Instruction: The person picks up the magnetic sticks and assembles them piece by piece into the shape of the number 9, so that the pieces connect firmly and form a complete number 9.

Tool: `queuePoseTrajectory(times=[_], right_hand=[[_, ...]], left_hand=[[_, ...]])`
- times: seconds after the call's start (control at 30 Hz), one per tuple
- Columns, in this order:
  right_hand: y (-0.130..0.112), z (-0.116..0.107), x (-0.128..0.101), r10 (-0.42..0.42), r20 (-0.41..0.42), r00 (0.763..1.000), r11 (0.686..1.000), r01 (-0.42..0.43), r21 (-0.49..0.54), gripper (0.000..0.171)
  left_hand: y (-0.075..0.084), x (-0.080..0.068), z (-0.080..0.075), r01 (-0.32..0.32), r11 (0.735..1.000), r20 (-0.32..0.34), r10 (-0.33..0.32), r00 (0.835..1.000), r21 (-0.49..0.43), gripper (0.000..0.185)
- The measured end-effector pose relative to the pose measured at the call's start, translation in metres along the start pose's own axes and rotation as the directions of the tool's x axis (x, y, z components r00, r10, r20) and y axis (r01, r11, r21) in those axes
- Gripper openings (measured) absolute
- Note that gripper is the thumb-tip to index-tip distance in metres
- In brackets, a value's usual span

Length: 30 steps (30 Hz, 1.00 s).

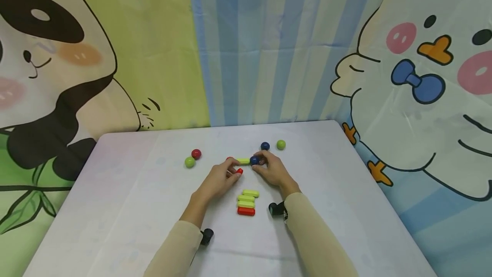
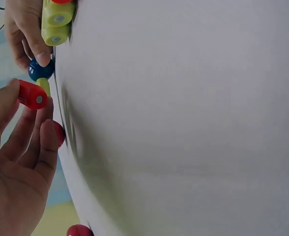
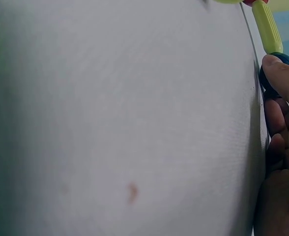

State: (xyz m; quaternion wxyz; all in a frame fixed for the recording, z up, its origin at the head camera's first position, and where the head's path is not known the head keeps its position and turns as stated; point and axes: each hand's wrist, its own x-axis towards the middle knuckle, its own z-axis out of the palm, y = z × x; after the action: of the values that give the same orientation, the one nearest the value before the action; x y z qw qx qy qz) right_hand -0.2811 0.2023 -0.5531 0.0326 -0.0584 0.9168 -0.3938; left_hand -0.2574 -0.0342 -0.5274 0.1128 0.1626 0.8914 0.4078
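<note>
Between the thumb and fingers of my left hand [image 1: 219,179] is a short red rod [image 2: 32,94], whose end shows a small grey disc. My right hand [image 1: 274,172] pinches a dark blue ball [image 1: 255,160] at the right end of a ribbed yellow-green rod [image 1: 244,161]. That rod joins the ball, as the right wrist view shows. At the rod's left end is a red ball [image 2: 59,133], mostly hidden by the left fingers in the head view. Whether those fingers touch it I cannot tell.
Nearer the body, several yellow-green rods [image 1: 246,204] lie side by side with a red rod [image 1: 246,211]. Loose red [image 1: 196,154] and green [image 1: 189,162] balls sit at the left; a blue ball [image 1: 265,145] and another green ball [image 1: 281,144] lie beyond the right hand.
</note>
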Motion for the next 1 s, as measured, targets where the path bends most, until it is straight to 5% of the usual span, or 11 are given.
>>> queuePoseTrajectory(times=[0.53, 0.73, 1.0], right_hand=[[0.000, 0.002, 0.001, 0.032, 0.016, 0.999, 0.999, -0.032, -0.011, 0.041], [0.002, 0.003, 0.001, -0.026, -0.001, 1.000, 1.000, 0.026, -0.014, 0.041], [0.003, 0.001, 0.001, -0.054, -0.005, 0.999, 0.998, 0.054, -0.014, 0.040]], left_hand=[[-0.010, -0.003, -0.003, 0.095, 0.995, -0.137, -0.099, 0.986, -0.040, 0.056], [-0.012, -0.003, -0.004, 0.120, 0.991, -0.200, -0.129, 0.971, -0.055, 0.055], [-0.014, 0.002, -0.004, 0.148, 0.987, -0.201, -0.156, 0.967, -0.056, 0.053]])
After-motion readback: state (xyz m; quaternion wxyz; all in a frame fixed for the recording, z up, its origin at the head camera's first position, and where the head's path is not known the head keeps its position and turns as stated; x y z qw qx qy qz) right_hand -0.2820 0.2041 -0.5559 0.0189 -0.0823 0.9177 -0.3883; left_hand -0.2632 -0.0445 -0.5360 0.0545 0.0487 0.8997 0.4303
